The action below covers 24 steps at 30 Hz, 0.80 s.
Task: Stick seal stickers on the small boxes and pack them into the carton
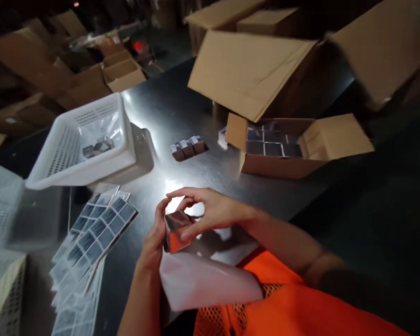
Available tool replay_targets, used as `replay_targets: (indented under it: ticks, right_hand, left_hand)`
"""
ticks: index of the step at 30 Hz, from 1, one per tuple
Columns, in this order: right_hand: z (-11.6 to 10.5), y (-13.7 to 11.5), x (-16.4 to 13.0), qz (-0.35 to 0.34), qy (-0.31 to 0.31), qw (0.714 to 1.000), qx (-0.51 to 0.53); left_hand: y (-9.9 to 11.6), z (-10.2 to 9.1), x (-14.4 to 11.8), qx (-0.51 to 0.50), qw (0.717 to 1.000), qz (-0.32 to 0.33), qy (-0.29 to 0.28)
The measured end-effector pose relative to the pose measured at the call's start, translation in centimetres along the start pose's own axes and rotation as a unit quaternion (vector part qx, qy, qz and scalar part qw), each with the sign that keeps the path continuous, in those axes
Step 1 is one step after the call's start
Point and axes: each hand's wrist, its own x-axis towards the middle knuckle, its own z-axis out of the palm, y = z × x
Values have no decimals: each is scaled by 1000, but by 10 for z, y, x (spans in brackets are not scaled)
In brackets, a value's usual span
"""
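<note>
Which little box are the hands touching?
The shiny box showing orange on its front, between the left hand and right hand. The row of three boxes beyond is touched by neither.

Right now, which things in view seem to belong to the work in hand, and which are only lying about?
Likely part of the work:
small shiny box, between left hand and right hand
printed sheets
three small boxes in a row
small open carton
white basket holding small pieces

Probably just lying about:
large carton behind
background cartons at left
</note>
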Motion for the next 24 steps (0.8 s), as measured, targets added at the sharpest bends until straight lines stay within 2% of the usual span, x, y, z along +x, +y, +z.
replay_targets:
  ticks: [2, 4, 5, 6, 8, 9, 10, 11, 12, 14, 16, 17, 19, 21, 23, 24]
  right_hand:
    - [-7, -11, -19, -30, 72, 996, -54]
    - [-24, -24, -47, -68, 215, 966, -129]
    - [-38, -31, -63, -88, 305, 932, -174]
    - [-54, -37, -79, -105, 396, 884, -225]
    - [-92, -47, -110, -126, 541, 754, -351]
    - [-113, -50, -122, -121, 578, 692, -416]
    - [-132, -52, -132, -100, 587, 652, -469]
    - [-149, -54, -139, -65, 573, 639, -509]
    - [-164, -54, -143, -13, 544, 646, -536]
    - [-183, -52, -144, 103, 447, 694, -555]
    - [-189, -51, -139, 184, 358, 738, -541]
    - [-189, -50, -136, 201, 331, 753, -532]
    - [-185, -49, -131, 205, 315, 766, -522]
    - [-178, -46, -129, 195, 318, 766, -523]
    - [-170, -39, -134, 169, 328, 761, -534]
    - [-167, -33, -139, 134, 354, 749, -544]
  left_hand:
    - [0, 1, 1, 18, 1000, -4, -25]
    - [1, 4, 3, 41, 998, -11, -42]
    - [1, 5, 3, 53, 998, -13, -44]
    - [1, 7, 3, 64, 997, -10, -41]
    - [0, 12, 2, 81, 996, 2, -24]
    - [0, 14, 1, 85, 996, 6, -15]
    - [-1, 16, -1, 86, 996, 8, -9]
    - [-2, 17, -1, 85, 996, 8, -2]
    - [-3, 19, -2, 84, 996, 7, 4]
    - [-5, 20, -1, 80, 997, 5, 12]
    - [-9, 19, 2, 81, 997, 6, 12]
    - [-11, 19, 3, 85, 996, 7, 10]
    - [-16, 19, 6, 98, 995, 10, 12]
    - [-20, 22, 6, 104, 994, 5, 22]
    - [-23, 26, 5, 95, 995, -2, 31]
    - [-24, 29, 4, 87, 996, -6, 34]
